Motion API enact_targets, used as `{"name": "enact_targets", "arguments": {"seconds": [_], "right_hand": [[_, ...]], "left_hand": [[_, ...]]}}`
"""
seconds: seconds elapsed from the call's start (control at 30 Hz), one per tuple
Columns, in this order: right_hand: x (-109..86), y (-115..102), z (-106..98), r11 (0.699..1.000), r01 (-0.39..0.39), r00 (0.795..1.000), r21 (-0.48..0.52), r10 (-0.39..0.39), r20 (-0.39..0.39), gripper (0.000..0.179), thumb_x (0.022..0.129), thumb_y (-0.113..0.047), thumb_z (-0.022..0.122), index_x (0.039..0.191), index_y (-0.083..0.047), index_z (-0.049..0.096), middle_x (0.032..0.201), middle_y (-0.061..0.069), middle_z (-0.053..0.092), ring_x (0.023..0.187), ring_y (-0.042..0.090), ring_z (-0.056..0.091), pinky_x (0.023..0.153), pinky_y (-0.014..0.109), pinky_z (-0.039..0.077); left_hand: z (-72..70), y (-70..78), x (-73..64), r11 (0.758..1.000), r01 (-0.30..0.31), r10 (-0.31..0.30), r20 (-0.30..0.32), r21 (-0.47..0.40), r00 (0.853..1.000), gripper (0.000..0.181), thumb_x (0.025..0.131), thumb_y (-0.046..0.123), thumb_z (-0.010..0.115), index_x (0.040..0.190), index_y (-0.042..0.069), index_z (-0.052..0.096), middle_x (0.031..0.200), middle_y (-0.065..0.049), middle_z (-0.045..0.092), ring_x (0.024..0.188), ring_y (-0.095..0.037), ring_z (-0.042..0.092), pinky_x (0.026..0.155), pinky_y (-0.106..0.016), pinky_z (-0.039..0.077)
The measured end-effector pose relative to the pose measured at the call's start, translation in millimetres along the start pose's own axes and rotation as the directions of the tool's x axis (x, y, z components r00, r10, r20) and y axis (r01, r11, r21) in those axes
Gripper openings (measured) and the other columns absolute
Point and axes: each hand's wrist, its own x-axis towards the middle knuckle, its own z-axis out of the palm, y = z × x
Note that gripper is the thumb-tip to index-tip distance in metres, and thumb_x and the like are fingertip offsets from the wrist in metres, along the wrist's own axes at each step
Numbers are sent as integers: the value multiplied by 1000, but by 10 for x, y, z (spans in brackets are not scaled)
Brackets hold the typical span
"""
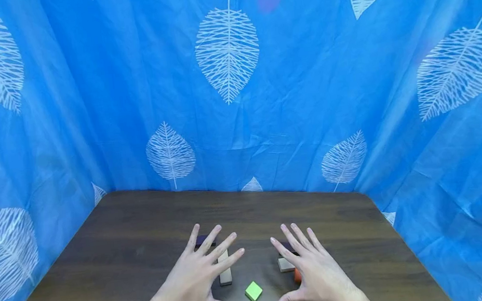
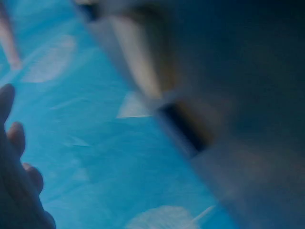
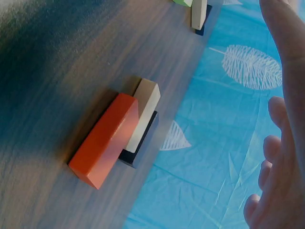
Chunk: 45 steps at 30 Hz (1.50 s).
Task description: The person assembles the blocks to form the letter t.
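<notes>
Both hands hover above the wooden table with fingers spread and nothing held. My left hand (image 1: pixel 196 276) is nearest a pale wooden block (image 1: pixel 224 270) and a dark block (image 1: pixel 204 240), partly covered by its fingers. Between the hands sits a lime green cube (image 1: pixel 253 291). My right hand (image 1: pixel 318 271) partly hides an orange block (image 1: pixel 297 276), a second pale block (image 1: pixel 285 264) and another dark block (image 1: pixel 291 247). In the right wrist view the orange block (image 3: pixel 106 140), pale block (image 3: pixel 144 114) and dark block (image 3: pixel 140 141) lie side by side. The left wrist view is blurred.
The dark brown tabletop (image 1: pixel 144 227) runs back to a blue curtain (image 1: pixel 290 116) with white leaf prints. More of this curtain flanks the table on the left and right.
</notes>
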Motion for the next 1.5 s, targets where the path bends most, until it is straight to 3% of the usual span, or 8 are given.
{"name": "enact_targets", "arguments": {"seconds": [0.17,0.3,0.47,0.6,0.7,0.87,1.17,1.5], "right_hand": [[20,23,-6,1000,-28,999,8,28,30,123,60,-88,66,158,-19,36,165,14,19,148,39,22,112,63,22],[34,36,3,997,-59,997,44,56,62,122,61,-84,69,158,-19,35,164,15,20,148,41,22,112,64,23],[39,43,54,988,-106,990,112,94,106,119,65,-82,70,158,-18,35,164,15,21,148,42,22,111,65,24],[51,57,104,980,-135,987,147,120,103,118,66,-83,67,159,-18,33,163,17,24,147,42,24,110,65,26],[67,65,139,975,-147,986,168,132,99,120,66,-83,68,159,-17,32,162,18,24,146,42,25,110,65,26],[114,82,193,958,-203,975,203,178,136,121,65,-79,72,160,-18,29,163,18,21,148,41,20,112,64,22],[171,132,312,900,-305,947,313,253,196,118,69,-71,77,160,-14,29,164,19,17,150,38,14,113,65,16],[177,274,437,804,-455,887,382,374,270,117,71,-70,77,161,-15,26,163,20,19,150,37,16,116,60,14]], "left_hand": [[58,-33,5,1000,27,-27,-6,-15,1000,114,66,92,58,159,30,33,166,-1,18,152,-34,8,113,-68,5],[93,-67,28,993,93,-92,28,-65,995,114,68,90,60,159,29,31,166,-1,20,152,-30,11,115,-65,7],[128,-124,66,966,212,-199,102,-146,975,116,68,88,63,161,29,28,166,-1,19,151,-30,14,115,-63,9],[157,-178,130,936,271,-254,104,-224,962,120,64,85,69,161,30,25,166,0,19,151,-30,17,115,-64,10],[181,-210,181,925,279,-266,87,-258,960,124,61,84,73,161,31,23,166,1,17,150,-30,17,115,-64,10],[212,-236,242,933,250,-249,36,-257,968,124,61,82,75,161,29,24,165,-1,20,149,-32,21,114,-65,13],[305,-299,159,907,312,-302,79,-283,950,118,64,79,76,160,27,30,164,-3,25,148,-35,25,113,-66,12],[395,-414,122,877,358,-345,100,-320,933,100,76,71,74,158,27,36,161,-5,33,146,-36,30,113,-65,18]]}}
